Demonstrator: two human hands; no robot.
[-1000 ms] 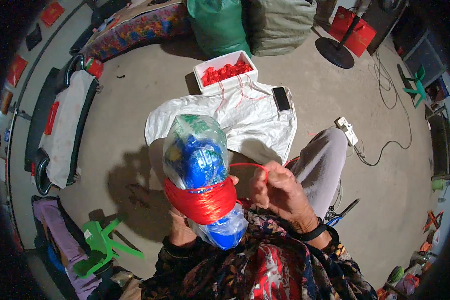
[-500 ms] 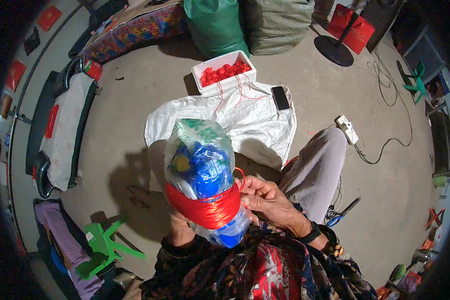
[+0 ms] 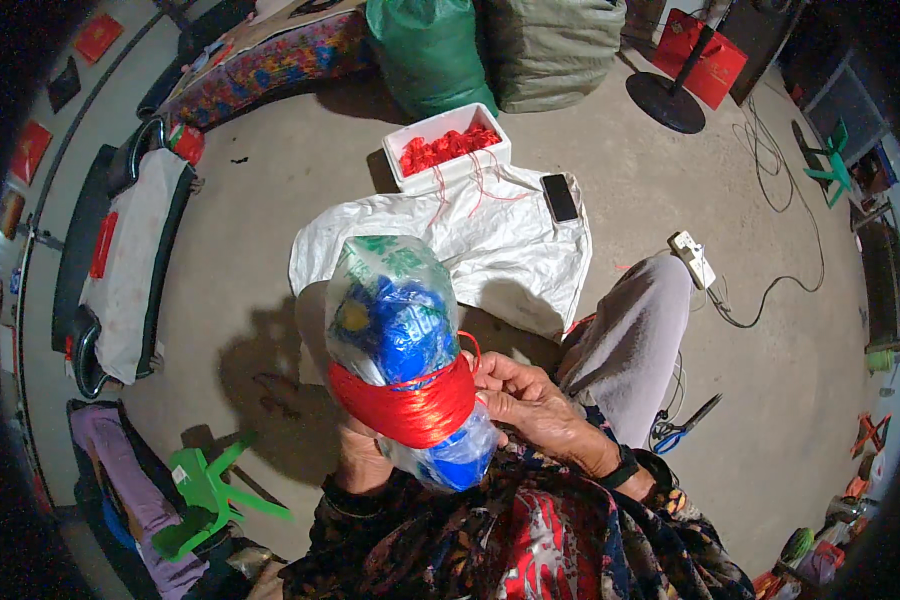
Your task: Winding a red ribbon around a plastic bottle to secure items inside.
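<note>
Right hand: fingertips are pinched together on one loop of red cord, at the right side of the blue bundle.
Left hand: mostly hidden beneath the bundle; how its fingers are closed cannot be told.
Bundle: one, wrapped in clear plastic, held before the torso, girdled by one red band.
Long axis: slanted; far end pointed forward and slightly left, near end toward the lap.
Beyond: one white sheet, one phone laid on it, one white box, two sacks.

Left grip partly hidden, right grip pinched, angled inward
</note>
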